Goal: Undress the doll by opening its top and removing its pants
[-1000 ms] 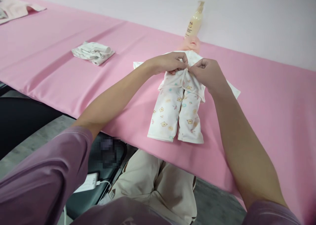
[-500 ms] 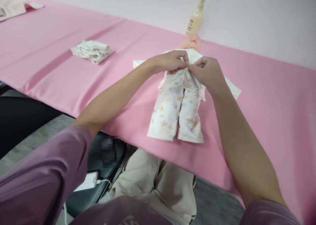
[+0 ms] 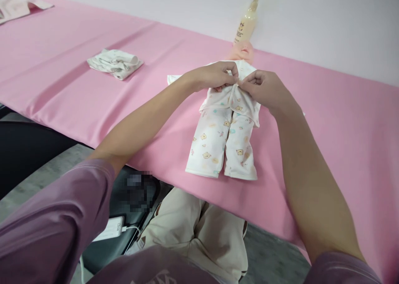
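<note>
On the bottle (image 3: 245, 28) behind the doll (image 3: 238, 53), at the far edge of the desk (image 3: 336, 159), we make out a small dark emblem with print beneath it, too small for us to read. Pale lettering (image 3: 158, 278) on the front of our purple top (image 3: 62, 221) runs off the view, and we cannot make out a word.

The doll lies on its back, head toward the far edge and pants (image 3: 207, 146) toward the near edge, with a strip of desk between the hems and that edge. A broad stretch of desk spreads to the right of our right forearm. Left of the doll, we see a folded cloth (image 3: 115, 63) about midway between the far and near edges; a pale pink cloth (image 3: 18, 4) lies at the far left corner.

Our left hand (image 3: 220, 75) and right hand (image 3: 264, 86) have their fingertips closed, pinching the front of the white shirt (image 3: 220, 100) at the doll's chest, almost touching each other.

Compared with a half second ago, our right wrist sits farther out, so its forearm now covers nearly all of the sleeve beyond it. Our left hand keeps its pinch; the pants lie as before.
</note>
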A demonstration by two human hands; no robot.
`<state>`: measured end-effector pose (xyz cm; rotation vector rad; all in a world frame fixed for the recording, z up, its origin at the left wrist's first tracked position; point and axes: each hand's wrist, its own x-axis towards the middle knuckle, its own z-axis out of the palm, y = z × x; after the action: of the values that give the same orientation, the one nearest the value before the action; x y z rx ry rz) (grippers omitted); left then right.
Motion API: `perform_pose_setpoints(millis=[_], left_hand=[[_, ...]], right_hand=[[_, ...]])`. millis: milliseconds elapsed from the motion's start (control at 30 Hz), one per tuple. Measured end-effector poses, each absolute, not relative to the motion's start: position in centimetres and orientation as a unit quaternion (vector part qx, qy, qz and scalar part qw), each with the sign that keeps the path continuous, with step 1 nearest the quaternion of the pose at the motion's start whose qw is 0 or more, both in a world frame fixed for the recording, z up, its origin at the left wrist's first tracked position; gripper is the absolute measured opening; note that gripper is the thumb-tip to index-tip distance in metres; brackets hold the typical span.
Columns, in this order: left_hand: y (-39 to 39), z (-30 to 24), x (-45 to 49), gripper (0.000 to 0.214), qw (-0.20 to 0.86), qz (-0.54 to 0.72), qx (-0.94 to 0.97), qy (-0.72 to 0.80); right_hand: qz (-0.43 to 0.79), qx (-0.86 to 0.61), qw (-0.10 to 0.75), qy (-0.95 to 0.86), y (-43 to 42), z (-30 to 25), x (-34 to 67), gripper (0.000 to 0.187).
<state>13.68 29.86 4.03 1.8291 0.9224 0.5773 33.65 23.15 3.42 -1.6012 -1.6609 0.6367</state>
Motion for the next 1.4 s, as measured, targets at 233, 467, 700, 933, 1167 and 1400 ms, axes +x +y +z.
perform_pose_setpoints(millis=[233,467,700,933,1167,1400], left_hand=[[30.0,4.0,13.7,0.012,0.485,0.235,0.753,0.378],[30.3,3.9,13.6,0.012,0.490,0.223,0.756,0.372],[30.7,3.3,13.7,0.014,0.491,0.239,0.760,0.353],[30.8,3.3,13.6,0.016,0.499,0.240,0.755,0.351],[30.0,3.7,13.3,0.012,0.525,0.245,0.742,0.337],[30.6,5.1,14.0,0.031,0.475,0.211,0.770,0.370]], right_hand=[[0.322,-0.599,0.369,-0.634,23.4,3.2,34.8,0.010],[0.300,-0.615,0.382,-0.621,23.2,3.1,34.1,0.016],[0.279,-0.604,0.385,-0.640,23.4,2.6,34.4,0.024],[0.270,-0.587,0.413,-0.642,23.5,2.1,34.3,0.030],[0.302,-0.600,0.418,-0.612,23.4,2.4,34.6,0.027],[0.321,-0.637,0.393,-0.580,24.9,4.3,34.4,0.019]])
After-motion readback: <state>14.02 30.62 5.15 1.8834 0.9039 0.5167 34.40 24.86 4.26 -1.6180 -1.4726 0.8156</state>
